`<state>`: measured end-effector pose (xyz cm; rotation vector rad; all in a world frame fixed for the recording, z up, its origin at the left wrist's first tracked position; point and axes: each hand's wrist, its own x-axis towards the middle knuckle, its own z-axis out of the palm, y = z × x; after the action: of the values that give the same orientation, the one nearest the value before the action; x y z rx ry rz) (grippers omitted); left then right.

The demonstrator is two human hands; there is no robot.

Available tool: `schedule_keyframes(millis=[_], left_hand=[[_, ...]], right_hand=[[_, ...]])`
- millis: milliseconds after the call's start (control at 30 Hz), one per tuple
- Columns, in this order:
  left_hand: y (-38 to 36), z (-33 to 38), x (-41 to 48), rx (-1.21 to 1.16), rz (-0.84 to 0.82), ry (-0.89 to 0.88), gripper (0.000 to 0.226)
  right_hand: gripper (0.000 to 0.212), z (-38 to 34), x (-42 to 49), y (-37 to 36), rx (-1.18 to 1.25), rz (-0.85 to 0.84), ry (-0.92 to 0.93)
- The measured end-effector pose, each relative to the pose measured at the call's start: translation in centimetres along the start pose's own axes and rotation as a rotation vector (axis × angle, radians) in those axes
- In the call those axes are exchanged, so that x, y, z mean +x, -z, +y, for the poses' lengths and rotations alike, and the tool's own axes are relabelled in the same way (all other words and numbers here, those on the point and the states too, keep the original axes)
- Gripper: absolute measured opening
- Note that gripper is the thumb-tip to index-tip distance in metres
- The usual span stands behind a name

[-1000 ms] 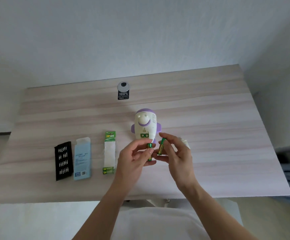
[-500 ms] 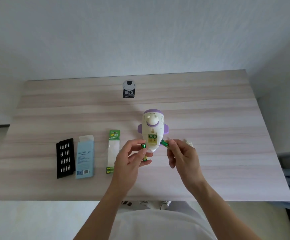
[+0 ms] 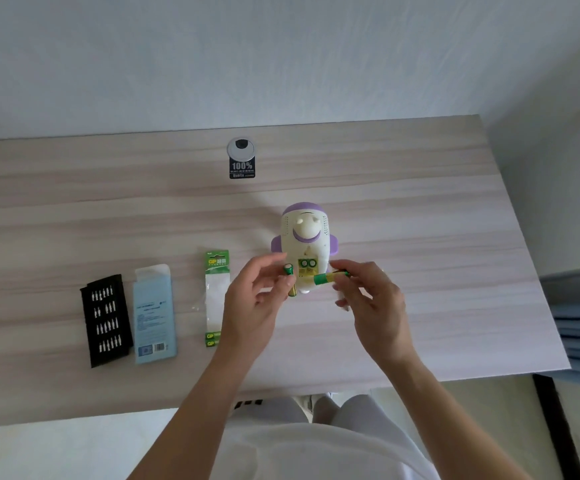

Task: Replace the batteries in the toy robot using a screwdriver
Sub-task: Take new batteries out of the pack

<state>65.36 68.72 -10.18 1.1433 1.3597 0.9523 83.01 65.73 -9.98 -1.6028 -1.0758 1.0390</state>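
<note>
One toy robot (image 3: 304,237) is resting on the table (image 3: 437,237), with two batteries (image 3: 307,263) sitting in its open compartment. Just in front of the robot, the left hand (image 3: 254,303) is pinching one battery (image 3: 288,270) upright. The right hand (image 3: 375,303) is pinching another battery (image 3: 324,278) sideways. Left of the robot, three things are lying in a row: a battery pack (image 3: 217,296), a blue box (image 3: 155,313) and a black bit rack (image 3: 105,320).

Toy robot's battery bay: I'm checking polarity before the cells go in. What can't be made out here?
Head view:
- Battery bay polarity marks: too small, partly hidden by the battery in the right hand.
- In the left hand, the second battery: lower end covered by fingers.
- White item behind the right hand: mostly hidden.
- Blue box print: too small.
</note>
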Motion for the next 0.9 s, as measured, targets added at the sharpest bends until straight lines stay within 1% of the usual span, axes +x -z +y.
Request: schedule_keyframes(millis=[100,200,333,500,600,767,900], left_hand=[[-0.1,-0.2,0.8,0.049,-0.010,-0.053,0.021],[-0.3,-0.5,1.3,0.098,-0.028,-0.131,0.017],[-0.7,-1.2,1.8,0.199,-0.017,-0.284,0.017],[-1.2,-2.4,2.1,0.329,-0.024,-0.419,0.019],[-1.3,-2.8,2.0,0.371,-0.027,-0.453,0.021],[-1.5,-2.9,2.0,0.422,-0.032,-0.480,0.020],[-1.4,-3.1,2.1,0.481,-0.039,-0.539,0.019]], right_hand=[[0.020,0.5,0.4,-0.4,-0.153,-0.003,0.092],[0.022,0.9,0.4,-0.8,-0.314,0.057,0.188],[0.021,1.2,0.7,-1.3,-0.397,0.134,0.246],[0.015,2.3,1.0,-1.3,-0.503,0.137,0.353],[0.015,2.7,0.9,-1.5,-0.520,0.137,0.389],[0.014,3.3,0.9,-1.7,-0.510,0.139,0.390],[0.013,3.2,0.9,-1.6,-0.498,0.130,0.390]])
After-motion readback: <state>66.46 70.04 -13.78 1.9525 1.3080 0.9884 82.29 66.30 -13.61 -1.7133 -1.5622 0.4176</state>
